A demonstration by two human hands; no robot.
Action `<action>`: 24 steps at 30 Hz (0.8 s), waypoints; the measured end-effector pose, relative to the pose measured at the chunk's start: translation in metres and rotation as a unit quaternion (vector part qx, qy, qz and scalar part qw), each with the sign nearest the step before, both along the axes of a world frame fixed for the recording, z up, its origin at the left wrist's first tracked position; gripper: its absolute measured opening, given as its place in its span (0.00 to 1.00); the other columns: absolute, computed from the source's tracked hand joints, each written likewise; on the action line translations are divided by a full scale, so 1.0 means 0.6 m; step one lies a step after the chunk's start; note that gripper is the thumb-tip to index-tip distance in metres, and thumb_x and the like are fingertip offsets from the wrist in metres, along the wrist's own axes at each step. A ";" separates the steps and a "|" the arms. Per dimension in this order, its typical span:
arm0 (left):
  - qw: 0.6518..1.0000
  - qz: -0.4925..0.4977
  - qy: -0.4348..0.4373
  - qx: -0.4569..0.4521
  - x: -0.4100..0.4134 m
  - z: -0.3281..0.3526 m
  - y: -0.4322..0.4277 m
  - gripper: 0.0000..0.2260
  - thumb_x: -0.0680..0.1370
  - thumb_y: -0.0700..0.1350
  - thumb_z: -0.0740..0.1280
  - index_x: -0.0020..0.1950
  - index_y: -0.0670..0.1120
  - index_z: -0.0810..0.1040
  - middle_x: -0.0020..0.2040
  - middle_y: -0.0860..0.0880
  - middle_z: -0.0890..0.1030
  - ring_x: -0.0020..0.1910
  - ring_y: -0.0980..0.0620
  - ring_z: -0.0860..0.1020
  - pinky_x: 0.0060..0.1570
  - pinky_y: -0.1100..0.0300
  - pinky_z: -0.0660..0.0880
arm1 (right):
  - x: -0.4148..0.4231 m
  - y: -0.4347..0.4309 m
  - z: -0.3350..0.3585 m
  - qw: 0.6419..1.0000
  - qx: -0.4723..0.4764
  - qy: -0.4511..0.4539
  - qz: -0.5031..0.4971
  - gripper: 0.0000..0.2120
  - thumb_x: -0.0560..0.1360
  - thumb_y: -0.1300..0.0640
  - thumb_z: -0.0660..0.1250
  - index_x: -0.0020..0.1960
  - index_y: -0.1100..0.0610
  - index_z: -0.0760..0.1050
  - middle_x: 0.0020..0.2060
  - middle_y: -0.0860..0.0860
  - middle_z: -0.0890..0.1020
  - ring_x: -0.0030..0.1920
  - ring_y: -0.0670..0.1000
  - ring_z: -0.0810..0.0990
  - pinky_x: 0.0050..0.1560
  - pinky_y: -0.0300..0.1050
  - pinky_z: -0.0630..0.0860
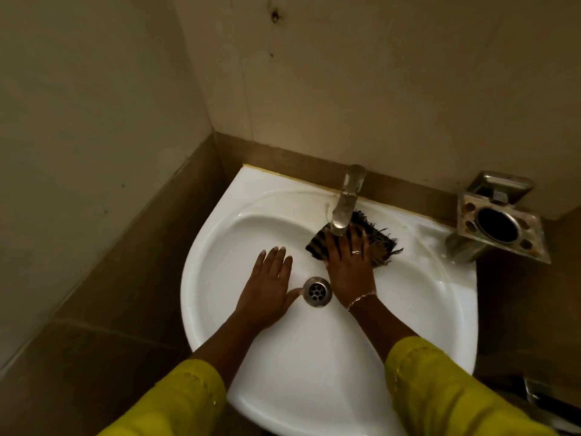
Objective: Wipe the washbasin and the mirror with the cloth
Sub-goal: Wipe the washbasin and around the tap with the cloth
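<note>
Spread fingers (338, 245) of the right hand (349, 265) are pressed flat on a dark, striped cloth with frayed edges (379, 243), which is pinned against the back slope of the white ceramic washbasin (424, 278), directly under the spout of the dull steel tap (344, 206). The cloth is held down by the palm and not gripped, and its fringe trails toward the basin's right side. To wipe well here, even pressure would best be kept through the whole palm and the cloth swept in overlapping arcs from the rim down toward the round metal drain (317, 291), with the fringe kept clear of the tap base. The right wrist, ringed by a thin chain bracelet (360, 299), is bent slightly, and the forearm runs back to a yellow-green sleeve (440, 388). The left hand (267, 287) is laid empty in the bowl, fingers straight and close together, thumb touching or nearly touching the drain's edge, apparently as a brace. A steel wall-mounted holder (500, 228) is seen beside the basin. No mirror is in view.
</note>
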State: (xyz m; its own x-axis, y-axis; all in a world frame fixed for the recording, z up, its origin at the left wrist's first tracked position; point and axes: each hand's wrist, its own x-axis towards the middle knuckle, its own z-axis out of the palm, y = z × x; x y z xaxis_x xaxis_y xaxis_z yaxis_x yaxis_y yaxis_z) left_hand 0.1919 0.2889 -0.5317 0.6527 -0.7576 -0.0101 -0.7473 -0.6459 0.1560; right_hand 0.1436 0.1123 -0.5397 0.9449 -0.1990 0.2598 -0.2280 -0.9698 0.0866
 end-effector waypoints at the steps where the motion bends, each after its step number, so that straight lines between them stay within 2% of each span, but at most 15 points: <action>1: 1.000 0.005 -0.004 -0.003 0.002 0.001 0.004 0.30 0.79 0.58 0.54 0.72 0.37 0.57 0.74 0.36 0.57 0.74 0.40 0.53 0.72 0.48 0.40 | 0.002 -0.001 -0.001 1.000 -0.022 0.001 0.016 0.29 0.63 0.60 0.73 0.64 0.60 0.73 0.61 0.62 0.77 0.61 0.65 0.75 0.59 0.66 0.69; 3: 1.000 0.022 -0.008 -0.011 0.007 0.004 0.016 0.30 0.79 0.58 0.54 0.72 0.37 0.58 0.74 0.36 0.58 0.74 0.39 0.54 0.71 0.49 0.39 | 0.016 0.005 0.000 0.997 -0.056 0.001 0.061 0.30 0.63 0.64 0.68 0.66 0.58 0.71 0.64 0.60 0.75 0.62 0.65 0.74 0.59 0.63 0.72; 6: 0.998 0.050 -0.009 -0.031 0.019 0.012 0.038 0.30 0.78 0.57 0.56 0.71 0.36 0.60 0.73 0.36 0.60 0.74 0.39 0.56 0.71 0.50 0.39 | 0.052 0.033 0.011 0.996 -0.034 0.034 0.069 0.35 0.65 0.64 0.69 0.70 0.57 0.65 0.69 0.60 0.69 0.67 0.64 0.68 0.58 0.58 0.74; 8: 0.996 0.068 -0.007 -0.053 0.025 0.015 0.050 0.29 0.78 0.56 0.56 0.71 0.37 0.60 0.73 0.36 0.60 0.74 0.40 0.55 0.71 0.52 0.39 | 0.079 0.050 0.013 0.998 0.000 0.047 0.044 0.34 0.70 0.64 0.67 0.73 0.59 0.58 0.71 0.62 0.64 0.70 0.65 0.63 0.65 0.60 0.69; 10: 0.993 0.087 -0.002 -0.077 0.031 0.016 0.059 0.29 0.78 0.57 0.55 0.72 0.38 0.58 0.74 0.38 0.58 0.75 0.42 0.53 0.70 0.56 0.38 | 0.103 0.061 0.013 0.998 0.004 0.055 0.016 0.32 0.73 0.62 0.63 0.74 0.61 0.54 0.72 0.64 0.61 0.71 0.65 0.60 0.70 0.61 0.58; 13: 0.987 0.112 0.013 -0.114 0.036 0.018 0.075 0.34 0.76 0.62 0.47 0.72 0.39 0.58 0.75 0.39 0.58 0.75 0.45 0.53 0.70 0.60 0.37 | 0.138 0.078 0.003 0.997 0.027 0.063 0.019 0.31 0.77 0.60 0.58 0.75 0.60 0.48 0.74 0.64 0.55 0.73 0.65 0.53 0.72 0.60 0.47; 17: 0.972 0.132 0.066 -0.183 0.046 0.031 0.098 0.38 0.73 0.67 0.47 0.73 0.41 0.57 0.75 0.42 0.58 0.75 0.49 0.52 0.71 0.62 0.41 | 0.176 0.120 -0.002 0.997 0.058 0.034 0.044 0.29 0.75 0.61 0.57 0.74 0.60 0.53 0.73 0.64 0.58 0.73 0.65 0.56 0.71 0.62 0.48; 20: 0.962 0.132 0.081 -0.223 0.052 0.041 0.113 0.41 0.72 0.70 0.43 0.73 0.41 0.56 0.75 0.42 0.58 0.73 0.55 0.50 0.72 0.61 0.44 | 0.200 0.163 -0.007 0.992 0.065 0.024 0.107 0.32 0.71 0.60 0.61 0.73 0.62 0.56 0.72 0.64 0.61 0.72 0.65 0.58 0.70 0.63 0.50; 22: 0.959 0.131 0.072 -0.239 0.052 0.045 0.121 0.40 0.73 0.69 0.42 0.73 0.40 0.54 0.74 0.41 0.58 0.73 0.54 0.50 0.72 0.61 0.45 | 0.210 0.192 -0.008 0.986 0.094 0.023 0.133 0.33 0.71 0.59 0.63 0.73 0.63 0.55 0.72 0.64 0.59 0.73 0.65 0.56 0.70 0.61 0.46; 24: 0.953 0.140 0.066 -0.262 0.049 0.047 0.125 0.38 0.74 0.68 0.43 0.73 0.41 0.52 0.74 0.42 0.58 0.73 0.53 0.51 0.73 0.59 0.47 | 0.212 0.211 -0.013 0.977 0.131 0.036 0.162 0.34 0.73 0.59 0.61 0.74 0.61 0.48 0.74 0.63 0.53 0.74 0.63 0.49 0.71 0.58 0.39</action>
State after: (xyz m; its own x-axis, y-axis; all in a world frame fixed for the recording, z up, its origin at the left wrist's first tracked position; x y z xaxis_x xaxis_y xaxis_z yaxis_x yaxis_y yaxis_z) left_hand 0.2215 0.3640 -0.5036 0.8489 -0.4781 0.2253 -0.5090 -0.6248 0.5920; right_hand 0.2709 0.2388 -0.5473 0.9833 0.0628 0.1710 0.0921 -0.9812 -0.1697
